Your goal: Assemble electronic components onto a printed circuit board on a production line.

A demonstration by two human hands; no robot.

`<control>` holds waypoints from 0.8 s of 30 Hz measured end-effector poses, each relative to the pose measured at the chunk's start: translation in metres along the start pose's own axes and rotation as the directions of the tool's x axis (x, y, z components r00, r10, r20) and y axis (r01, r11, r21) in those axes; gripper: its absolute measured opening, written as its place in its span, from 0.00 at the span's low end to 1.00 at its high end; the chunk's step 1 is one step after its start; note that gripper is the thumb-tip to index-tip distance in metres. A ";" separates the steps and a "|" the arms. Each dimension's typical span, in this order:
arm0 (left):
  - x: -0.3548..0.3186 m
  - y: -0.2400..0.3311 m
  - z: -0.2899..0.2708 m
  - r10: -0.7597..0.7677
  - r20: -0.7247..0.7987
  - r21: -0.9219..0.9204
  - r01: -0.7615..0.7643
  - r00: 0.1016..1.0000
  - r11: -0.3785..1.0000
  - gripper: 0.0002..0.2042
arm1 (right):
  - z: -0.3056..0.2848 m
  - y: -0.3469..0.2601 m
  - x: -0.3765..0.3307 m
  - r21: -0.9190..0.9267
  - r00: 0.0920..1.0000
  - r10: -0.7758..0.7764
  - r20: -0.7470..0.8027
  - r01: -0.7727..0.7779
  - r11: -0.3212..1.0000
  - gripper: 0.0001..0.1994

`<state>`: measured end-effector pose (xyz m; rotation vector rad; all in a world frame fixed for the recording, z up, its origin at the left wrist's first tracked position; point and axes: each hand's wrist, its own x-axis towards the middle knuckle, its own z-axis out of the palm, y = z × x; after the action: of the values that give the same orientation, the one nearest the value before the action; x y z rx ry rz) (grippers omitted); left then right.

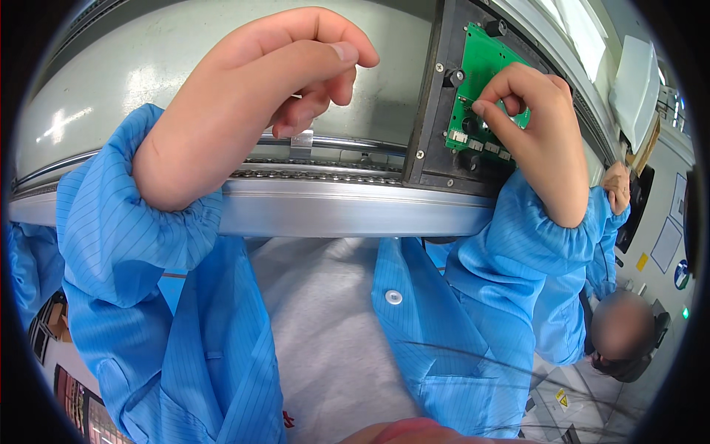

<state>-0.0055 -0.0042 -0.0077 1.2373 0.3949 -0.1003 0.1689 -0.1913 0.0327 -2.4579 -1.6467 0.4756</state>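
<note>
A green circuit board (pixel 484 55) lies in a dark fixture frame (pixel 425 133) at the right. White connectors (pixel 475 146) line its near edge. Over the board, my right hand (pixel 536 111) is bent down with thumb and forefinger brought together in a pinch; whatever they grip is too small or hidden to make out. My left hand (pixel 288 74) hovers above the pale conveyor surface (pixel 111 96), left of the fixture and apart from it. Its fingers are curled in with the thumb lying against them, hiding the palm and anything inside.
A metal rail (pixel 347 211) with a chain (pixel 318 174) runs along the near side of the line. Black knobs (pixel 453 77) and screws stand up from the fixture. At the far right are a white bin (pixel 634 92) and another person's hand (pixel 616 186).
</note>
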 end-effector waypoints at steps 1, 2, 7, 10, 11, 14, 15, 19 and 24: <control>0.000 0.000 0.000 -0.003 -0.001 0.005 0.003 1.000 1.000 0.11 | 0.000 0.000 0.000 -0.001 1.000 0.001 0.006 -0.001 1.000 0.04; 0.000 0.001 0.000 -0.003 -0.001 0.005 0.003 1.000 1.000 0.11 | 0.000 0.000 0.000 -0.002 1.000 0.001 0.006 -0.001 1.000 0.04; -0.001 0.000 0.000 -0.008 -0.006 0.007 0.008 1.000 1.000 0.11 | 0.001 0.001 0.000 -0.004 0.999 0.033 0.021 -0.033 0.999 0.04; -0.002 0.001 -0.001 -0.008 -0.014 0.018 0.008 1.000 1.000 0.11 | 0.002 0.005 0.001 -0.008 1.000 -0.015 0.018 0.015 1.000 0.05; -0.003 0.001 -0.002 -0.008 -0.016 0.022 0.008 1.000 1.000 0.12 | 0.002 0.005 0.002 -0.009 0.999 -0.031 0.017 0.031 0.999 0.05; -0.002 -0.001 -0.002 -0.027 -0.023 -0.048 0.026 0.999 0.998 0.12 | -0.003 0.006 0.007 0.002 0.989 0.122 0.083 -0.123 0.992 0.05; -0.003 -0.001 -0.002 -0.037 -0.027 -0.083 0.035 0.999 0.996 0.12 | -0.005 0.006 0.008 0.006 0.974 0.196 0.116 -0.198 0.980 0.06; -0.001 0.001 -0.006 -0.032 -0.031 -0.194 0.025 0.999 0.981 0.12 | -0.008 0.008 0.006 0.080 0.969 0.245 0.001 -0.245 0.966 0.07; 0.005 0.004 -0.016 0.008 -0.101 -0.243 -0.033 0.995 0.969 0.12 | 0.008 -0.015 -0.003 -0.041 0.940 0.024 -0.342 -0.041 0.998 0.09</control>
<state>-0.0034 0.0123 -0.0102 1.0047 0.4668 0.0279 0.1516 -0.1886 0.0303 -2.4318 -1.4910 0.0067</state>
